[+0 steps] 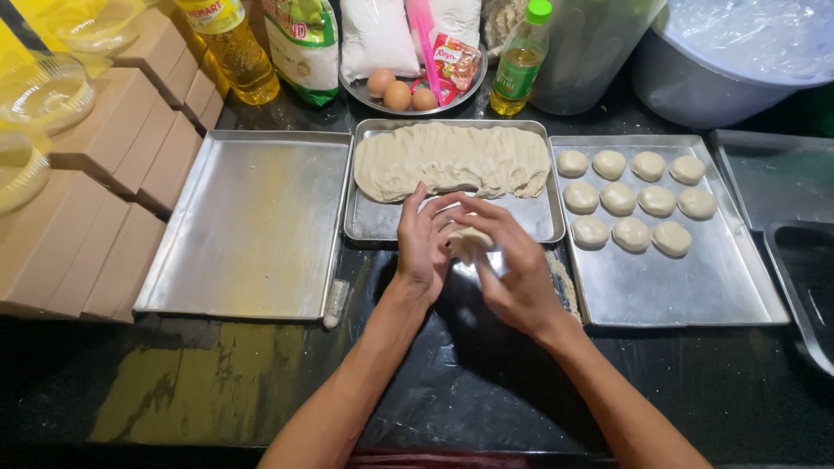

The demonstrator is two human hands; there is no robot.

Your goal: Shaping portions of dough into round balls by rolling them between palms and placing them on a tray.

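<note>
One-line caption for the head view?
Both hands shape a dough piece between the dough slab tray and tray of portions.

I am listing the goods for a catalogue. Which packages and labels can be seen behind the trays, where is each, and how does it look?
Oil bottle: back left, tall, yellow oil, yellow label.
Green-and-white bag: right of it, upright.
White bags: on the round plate, plain.
Small sachet: same plate, red and green.
Small bottle: right of plate, green cap, green label.
Brown boxes: left edge, stacked, unprinted.
</note>
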